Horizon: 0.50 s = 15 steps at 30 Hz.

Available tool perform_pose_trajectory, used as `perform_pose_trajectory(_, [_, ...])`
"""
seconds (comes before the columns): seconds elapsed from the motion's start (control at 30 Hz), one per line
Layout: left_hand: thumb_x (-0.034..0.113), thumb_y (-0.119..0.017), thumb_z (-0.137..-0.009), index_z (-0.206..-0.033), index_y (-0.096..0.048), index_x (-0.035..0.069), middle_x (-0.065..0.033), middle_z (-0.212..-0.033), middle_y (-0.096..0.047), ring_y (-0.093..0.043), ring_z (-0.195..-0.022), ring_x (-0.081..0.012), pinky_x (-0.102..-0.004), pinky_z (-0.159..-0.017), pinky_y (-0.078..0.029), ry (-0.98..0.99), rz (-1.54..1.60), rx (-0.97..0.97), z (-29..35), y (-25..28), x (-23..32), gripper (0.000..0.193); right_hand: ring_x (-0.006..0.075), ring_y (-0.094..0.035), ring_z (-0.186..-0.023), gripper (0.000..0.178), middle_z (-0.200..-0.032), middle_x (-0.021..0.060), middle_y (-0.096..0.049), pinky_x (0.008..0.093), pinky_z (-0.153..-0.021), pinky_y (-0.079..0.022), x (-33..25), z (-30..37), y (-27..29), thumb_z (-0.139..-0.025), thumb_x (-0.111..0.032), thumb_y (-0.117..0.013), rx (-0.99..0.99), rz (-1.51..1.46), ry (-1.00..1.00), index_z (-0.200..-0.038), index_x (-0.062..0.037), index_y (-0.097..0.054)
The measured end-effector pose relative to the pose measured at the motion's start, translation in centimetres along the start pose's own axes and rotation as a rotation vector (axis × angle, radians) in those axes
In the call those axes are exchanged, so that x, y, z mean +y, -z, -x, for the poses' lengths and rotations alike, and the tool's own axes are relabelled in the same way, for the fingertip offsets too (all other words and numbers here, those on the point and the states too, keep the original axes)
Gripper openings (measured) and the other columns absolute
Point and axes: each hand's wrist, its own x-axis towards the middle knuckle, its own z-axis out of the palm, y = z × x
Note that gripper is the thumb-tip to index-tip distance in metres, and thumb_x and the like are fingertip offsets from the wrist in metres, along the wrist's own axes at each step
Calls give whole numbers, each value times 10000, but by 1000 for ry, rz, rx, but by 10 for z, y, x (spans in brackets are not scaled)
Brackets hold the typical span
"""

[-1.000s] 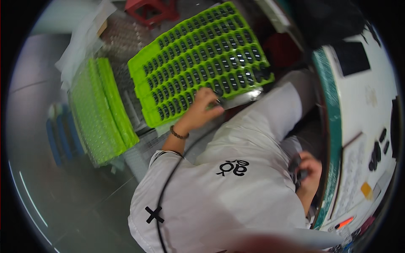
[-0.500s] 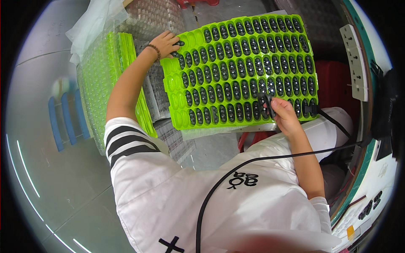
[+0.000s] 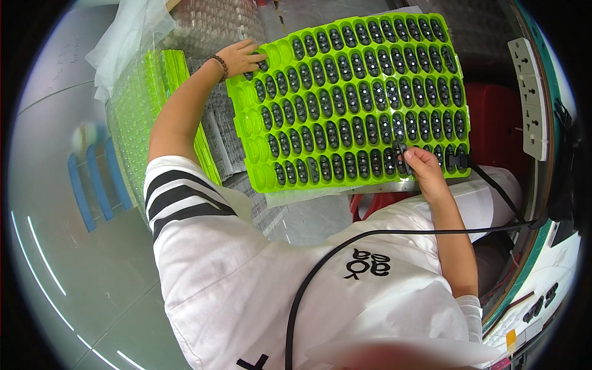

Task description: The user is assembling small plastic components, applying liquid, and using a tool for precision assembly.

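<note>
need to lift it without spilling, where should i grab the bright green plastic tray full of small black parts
Probably by the bright green plastic tray's left strip, whose pockets look empty, plus the opposite right edge, hands coming in from both sides. It is wide, thin and nearly full of small black parts, so one-sided lifting would likely tilt it.

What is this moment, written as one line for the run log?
left hand: on green tray far corner | right hand: holds small black part at near row

white power strip [image 3: 528, 105] at right, clear plastic bag [image 3: 126, 43] upper left, blue floor marks [image 3: 98, 185]
</note>
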Motion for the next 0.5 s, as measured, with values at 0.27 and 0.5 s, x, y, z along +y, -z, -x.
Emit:
perform_pose_trajectory(0.27, [212, -617, -855, -1111, -694, 287, 78, -1513, -343, -342, -1358, -230, -410, -1172, -232, 59, -12, -50, -6, 1, 4, 277, 75, -571, -891, 252, -957, -4, -672, 241, -852, -418, 2, -3, 0, -949, -275, -640, 0, 19, -24, -1021, -36, -674])
perform_pose_trajectory(0.5, [196, -615, -843, -1099, -695, 278, 46, -1555, -292, -409, -1307, -196, -396, -1127, -300, 153, -8, 84, 7, -2, 15, 280, 71, -569, -885, 251, -960, -3, -673, 238, -849, -417, 2, -3, -2, -946, -271, -643, -9, 28, -10, -1018, -33, -676])
